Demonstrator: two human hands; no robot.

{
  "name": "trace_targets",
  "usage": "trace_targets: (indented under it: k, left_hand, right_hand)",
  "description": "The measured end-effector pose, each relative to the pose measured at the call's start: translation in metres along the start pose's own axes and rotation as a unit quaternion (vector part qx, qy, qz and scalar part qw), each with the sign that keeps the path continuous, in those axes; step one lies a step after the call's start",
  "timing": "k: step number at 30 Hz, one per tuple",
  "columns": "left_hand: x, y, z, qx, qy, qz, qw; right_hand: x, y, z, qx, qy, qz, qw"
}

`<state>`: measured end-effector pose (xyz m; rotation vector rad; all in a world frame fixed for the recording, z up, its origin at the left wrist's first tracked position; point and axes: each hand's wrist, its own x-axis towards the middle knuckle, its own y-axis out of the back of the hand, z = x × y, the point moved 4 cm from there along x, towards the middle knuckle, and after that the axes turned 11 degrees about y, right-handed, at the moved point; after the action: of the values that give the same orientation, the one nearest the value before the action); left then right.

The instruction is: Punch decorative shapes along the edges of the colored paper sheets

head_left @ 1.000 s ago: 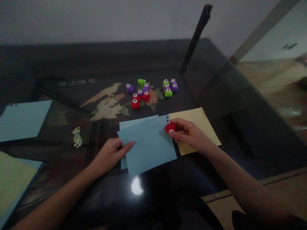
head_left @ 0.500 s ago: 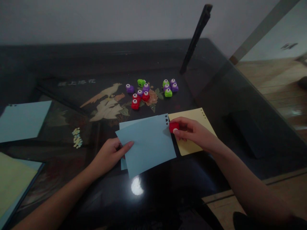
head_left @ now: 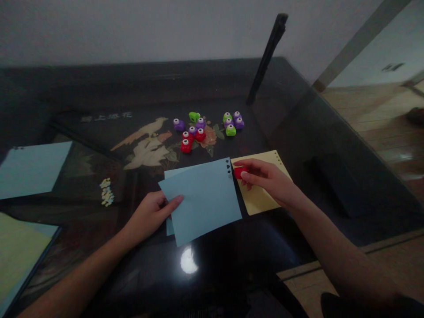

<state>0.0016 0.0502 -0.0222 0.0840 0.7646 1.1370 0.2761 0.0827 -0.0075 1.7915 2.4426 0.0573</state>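
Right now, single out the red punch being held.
The red punch in the right hand; the other three red punches rest on the table.

This looks like a room in a home: a glossy black table (head_left: pixel 115 86) with a decorative bird-and-flower picture (head_left: pixel 149 153), a plain wall (head_left: pixel 149 31) behind its far edge, wood-look flooring (head_left: pixel 377 128) beyond its right edge.

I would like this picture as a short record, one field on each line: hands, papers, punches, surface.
Left hand: holds blue sheet at its left side
Right hand: holds red punch near the sheet's holed corner
Yellow sheet: partly behind right hand
Other punches: two groups; red, purple, green at left; purple, green at right
Surface: dark, glossy table
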Motion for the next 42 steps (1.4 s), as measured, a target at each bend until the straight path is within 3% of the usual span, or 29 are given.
trace_targets:
  k: [11,16,19,21,27,32,42]
  left_hand:
    - [0.002,-0.002,0.001,-0.042,-0.021,-0.005,0.999]
    - [0.001,-0.003,0.001,-0.075,-0.032,-0.007,0.997]
    - [0.002,-0.004,0.000,-0.079,-0.041,-0.017,0.996]
    - [0.003,-0.004,0.000,-0.071,-0.045,-0.014,0.996]
    - [0.003,-0.005,0.000,-0.082,-0.055,-0.021,0.995]
    - [0.007,-0.006,-0.004,-0.086,-0.054,-0.026,0.994]
    - [0.006,-0.006,-0.003,-0.094,-0.047,-0.019,0.994]
  right_hand:
    - [0.003,0.005,-0.002,0.080,0.036,0.069,0.994]
    - [0.012,0.015,-0.012,0.069,0.056,0.083,0.993]
    - [0.030,0.033,-0.015,-0.006,0.087,0.104,0.991]
    - [0.047,0.046,-0.014,-0.124,0.119,0.114,0.978]
    - [0.094,0.071,0.009,-0.252,0.147,0.162,0.943]
    - [0.105,0.072,0.019,-0.317,0.168,0.203,0.911]
    - [0.114,0.072,0.022,-0.367,0.168,0.258,0.878]
